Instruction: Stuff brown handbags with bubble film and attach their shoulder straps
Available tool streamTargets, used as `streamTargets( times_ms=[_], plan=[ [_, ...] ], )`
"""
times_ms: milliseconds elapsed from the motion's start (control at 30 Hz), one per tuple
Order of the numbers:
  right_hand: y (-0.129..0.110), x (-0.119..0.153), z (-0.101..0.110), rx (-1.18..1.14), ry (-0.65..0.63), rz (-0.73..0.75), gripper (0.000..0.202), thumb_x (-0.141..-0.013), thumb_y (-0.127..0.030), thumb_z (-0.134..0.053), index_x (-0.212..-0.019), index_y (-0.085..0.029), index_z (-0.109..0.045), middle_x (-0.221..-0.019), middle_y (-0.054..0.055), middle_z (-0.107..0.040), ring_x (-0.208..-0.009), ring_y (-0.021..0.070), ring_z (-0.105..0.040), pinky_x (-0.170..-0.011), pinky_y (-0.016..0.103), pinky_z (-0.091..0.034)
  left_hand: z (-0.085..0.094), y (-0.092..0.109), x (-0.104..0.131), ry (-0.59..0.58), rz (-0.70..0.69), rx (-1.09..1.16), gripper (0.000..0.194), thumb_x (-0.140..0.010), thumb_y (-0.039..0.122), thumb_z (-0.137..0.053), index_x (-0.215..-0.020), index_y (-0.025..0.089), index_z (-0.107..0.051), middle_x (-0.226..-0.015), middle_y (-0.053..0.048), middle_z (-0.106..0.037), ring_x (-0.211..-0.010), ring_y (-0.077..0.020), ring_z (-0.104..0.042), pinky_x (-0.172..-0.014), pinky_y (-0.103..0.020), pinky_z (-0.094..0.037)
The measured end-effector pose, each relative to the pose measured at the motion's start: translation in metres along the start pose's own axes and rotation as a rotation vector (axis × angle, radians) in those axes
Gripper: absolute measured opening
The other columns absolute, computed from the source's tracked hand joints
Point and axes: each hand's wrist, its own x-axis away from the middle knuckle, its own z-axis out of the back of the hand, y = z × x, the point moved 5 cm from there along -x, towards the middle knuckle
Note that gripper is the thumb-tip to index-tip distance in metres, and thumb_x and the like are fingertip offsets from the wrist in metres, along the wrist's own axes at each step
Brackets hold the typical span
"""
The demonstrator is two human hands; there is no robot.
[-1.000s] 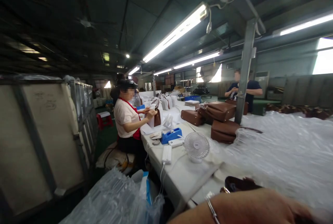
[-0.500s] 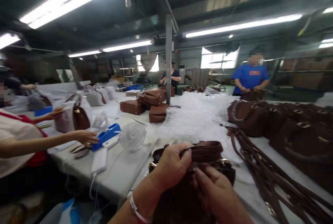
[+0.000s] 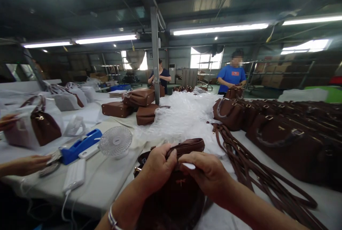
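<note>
A dark brown handbag [image 3: 171, 205] with a small gold dragonfly-shaped emblem stands in front of me at the table's near side. My left hand [image 3: 156, 166] is closed round a folded brown strap [image 3: 192, 145] above the bag's top. Against the left fingers, my right hand [image 3: 211, 173] is closed in a pinch. A small white spot shows at its thumb; whether it is a nail or a separate piece, I cannot tell. What the right fingertips hold is hidden. Loose brown straps [image 3: 240, 155] with gold hardware lie to the right.
Brown handbags [image 3: 283, 144] crowd the right side, and more bags [image 3: 139, 97] lie ahead. Clear plastic wrapping [image 3: 184, 110] covers mid-table. A small fan [image 3: 116, 140] and blue tape dispenser [image 3: 80, 146] stand left, near a co-worker's hand [image 3: 29, 165]. A post [image 3: 155, 55] rises ahead.
My view has turned to the right. My right hand has risen beside the left, and the bag's emblem now shows. The left hand keeps hold of the strap; the co-worker's hand has left the tape dispenser.
</note>
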Motion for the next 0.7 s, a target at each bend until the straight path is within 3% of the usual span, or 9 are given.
streamTargets(
  times_ms=[67, 200, 300, 367, 467, 567, 633, 700],
  plan=[
    [0.002, -0.011, 0.003, -0.005, 0.072, -0.025, 0.022, -0.095, -0.014, -0.056, -0.099, -0.022, -0.076, -0.090, 0.004, -0.070, -0.083, 0.0160, -0.067, -0.076, 0.026, -0.054, -0.002, 0.000, 0.001, 0.005, -0.021, -0.038, 0.032, -0.100, 0.040, -0.046, -0.089, 0.016, -0.065, -0.080, -0.004, -0.069, -0.075, -0.0196, -0.061, -0.069, -0.030, -0.044],
    [0.002, -0.025, 0.001, 0.037, 0.098, -0.063, 0.024, -0.091, -0.008, -0.055, -0.086, -0.020, -0.076, -0.102, 0.008, -0.066, -0.097, 0.0188, -0.065, -0.087, 0.029, -0.052, -0.009, 0.002, 0.005, -0.010, -0.110, -0.080, 0.033, -0.102, 0.043, -0.044, -0.097, 0.018, -0.066, -0.090, -0.006, -0.071, -0.082, -0.0209, -0.063, -0.073, -0.030, -0.043],
    [0.005, -0.031, -0.001, 0.020, 0.048, -0.127, 0.026, -0.091, -0.008, -0.056, -0.073, -0.019, -0.072, -0.090, 0.005, -0.068, -0.082, 0.0158, -0.064, -0.077, 0.027, -0.051, -0.010, 0.002, 0.008, -0.003, -0.137, -0.085, 0.033, -0.102, 0.043, -0.043, -0.095, 0.018, -0.064, -0.092, -0.007, -0.070, -0.083, -0.0210, -0.063, -0.073, -0.031, -0.043],
    [0.007, -0.034, -0.001, -0.013, 0.083, -0.129, 0.030, -0.093, -0.012, -0.057, -0.066, -0.018, -0.068, -0.083, 0.004, -0.067, -0.076, 0.0151, -0.063, -0.072, 0.026, -0.050, -0.009, 0.002, 0.009, -0.001, -0.120, -0.061, 0.032, -0.102, 0.041, -0.044, -0.089, 0.018, -0.062, -0.085, -0.004, -0.068, -0.077, -0.0188, -0.060, -0.070, -0.030, -0.041],
    [0.009, -0.033, -0.001, -0.086, 0.133, -0.107, 0.031, -0.095, -0.019, -0.058, -0.067, -0.018, -0.070, -0.084, 0.005, -0.068, -0.081, 0.0167, -0.065, -0.075, 0.028, -0.051, -0.005, 0.004, 0.008, -0.024, -0.115, -0.002, 0.029, -0.102, 0.037, -0.047, -0.084, 0.019, -0.062, -0.079, 0.000, -0.066, -0.073, -0.0158, -0.056, -0.068, -0.027, -0.039],
    [0.015, -0.029, -0.002, -0.176, 0.188, -0.147, 0.022, -0.094, -0.025, -0.062, -0.077, -0.019, -0.076, -0.101, 0.008, -0.069, -0.090, 0.0187, -0.066, -0.080, 0.029, -0.053, -0.001, 0.004, 0.005, -0.009, -0.085, 0.019, 0.032, -0.101, 0.036, -0.046, -0.080, 0.019, -0.063, -0.076, 0.001, -0.065, -0.072, -0.0153, -0.056, -0.068, -0.027, -0.039],
    [0.019, -0.024, -0.002, -0.235, 0.234, -0.218, 0.018, -0.091, -0.029, -0.065, -0.081, -0.020, -0.077, -0.100, 0.008, -0.067, -0.084, 0.0178, -0.065, -0.073, 0.028, -0.054, 0.000, 0.002, 0.003, 0.003, -0.051, 0.029, 0.034, -0.101, 0.037, -0.046, -0.081, 0.018, -0.066, -0.076, 0.000, -0.066, -0.073, -0.0165, -0.057, -0.069, -0.028, -0.040],
    [0.024, -0.021, -0.005, -0.303, 0.217, -0.350, 0.022, -0.091, -0.032, -0.066, -0.076, -0.018, -0.074, -0.081, 0.004, -0.065, -0.065, 0.0133, -0.059, -0.057, 0.024, -0.048, 0.001, 0.001, 0.002, 0.003, -0.037, 0.038, 0.033, -0.100, 0.036, -0.046, -0.086, 0.017, -0.068, -0.080, -0.001, -0.069, -0.077, -0.0179, -0.059, -0.071, -0.028, -0.042]
  ],
)
